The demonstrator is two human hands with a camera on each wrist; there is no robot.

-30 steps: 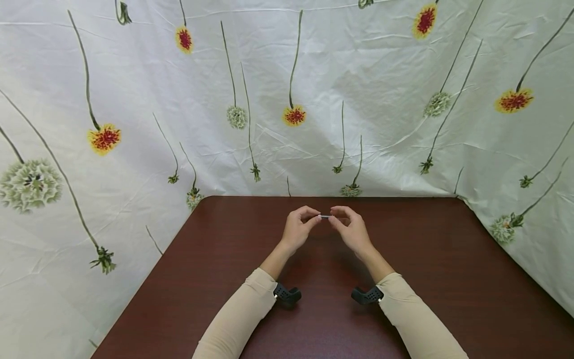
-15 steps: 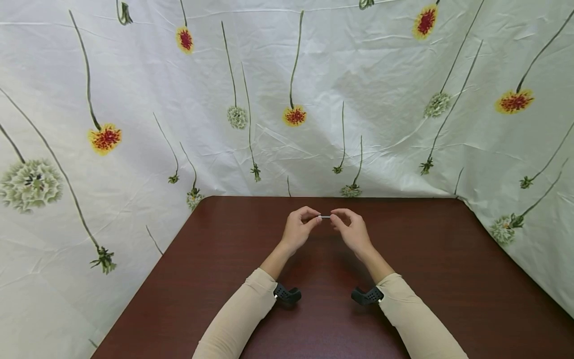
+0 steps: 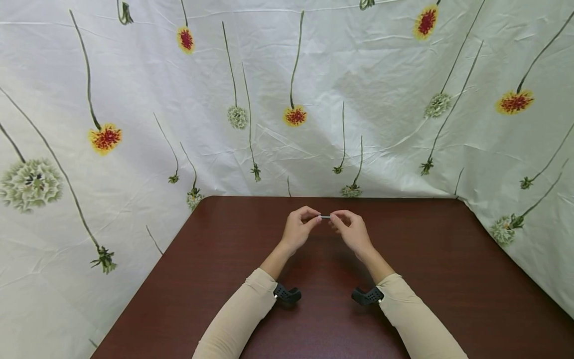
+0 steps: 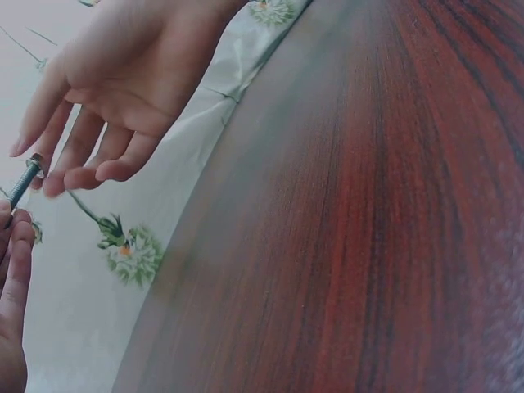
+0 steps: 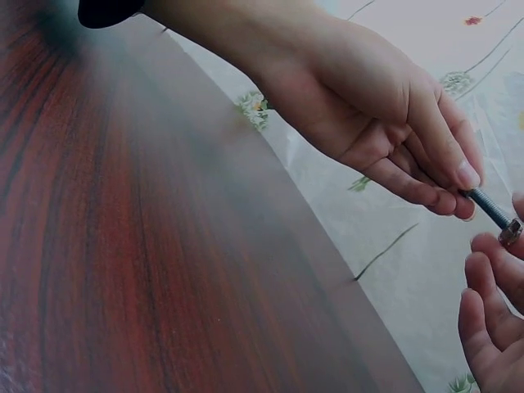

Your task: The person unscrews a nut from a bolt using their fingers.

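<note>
A slim metal bolt [image 3: 325,217] spans the gap between the two hands, held level over the far part of the table. In the right wrist view its threaded shank [image 5: 491,208] shows, with a wider hex-shaped piece [image 5: 511,232] at the left-hand end; I cannot tell whether this is its head or a nut. The left hand [image 3: 297,228] pinches that end between thumb and fingertips. At the opposite end, the right hand [image 3: 354,233] grips the shank between thumb and index finger, hiding its tip. The other fingers of both hands curve loosely below.
Underneath is a dark red-brown wooden table [image 3: 251,249]. A white cloth with printed flowers [image 3: 381,75] hangs behind it and along both sides. Each wrist wears a black strap mount, the left mount [image 3: 287,295] and right mount [image 3: 366,296] facing inward.
Over the last second the right hand's fingers shift slightly on the bolt's end. The left hand and both forearms stay in place.
</note>
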